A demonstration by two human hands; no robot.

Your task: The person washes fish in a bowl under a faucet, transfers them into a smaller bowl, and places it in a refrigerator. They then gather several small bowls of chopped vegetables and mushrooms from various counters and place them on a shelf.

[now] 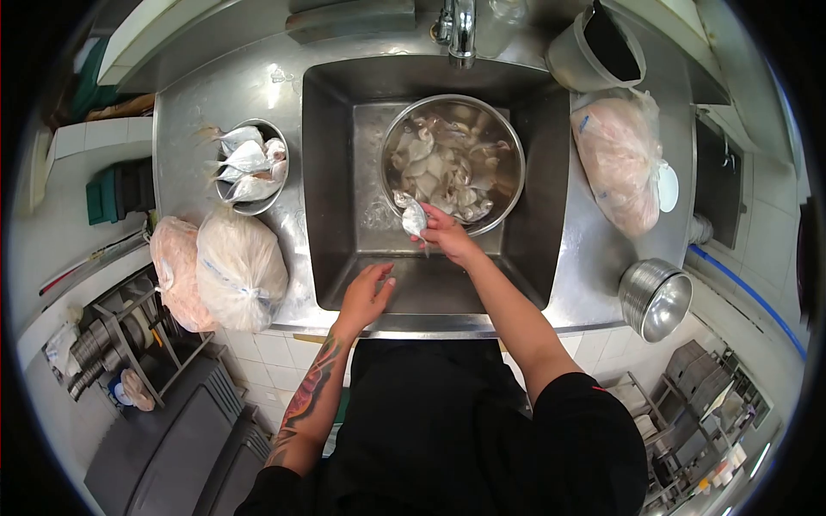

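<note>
My right hand (447,234) grips a small silvery fish (413,217) near its tail, at the front left rim of a round metal bowl. That metal bowl (521,163) stands in the sink (331,181), full of water and many more fish (443,168). Lower down, over the sink's front part, my left hand (368,294) holds nothing, its fingers loosely curved and the thumb apart. On the counter to the left, a smaller metal bowl (284,176) holds several silvery fish (248,159), tails sticking out over its rim.
Two filled plastic bags (243,267) lie on the left counter. Another filled bag (615,159) and a plastic tub (576,60) are on the right. Stacked metal bowls (654,297) sit at the right front edge. A faucet (463,34) hangs over the sink's back.
</note>
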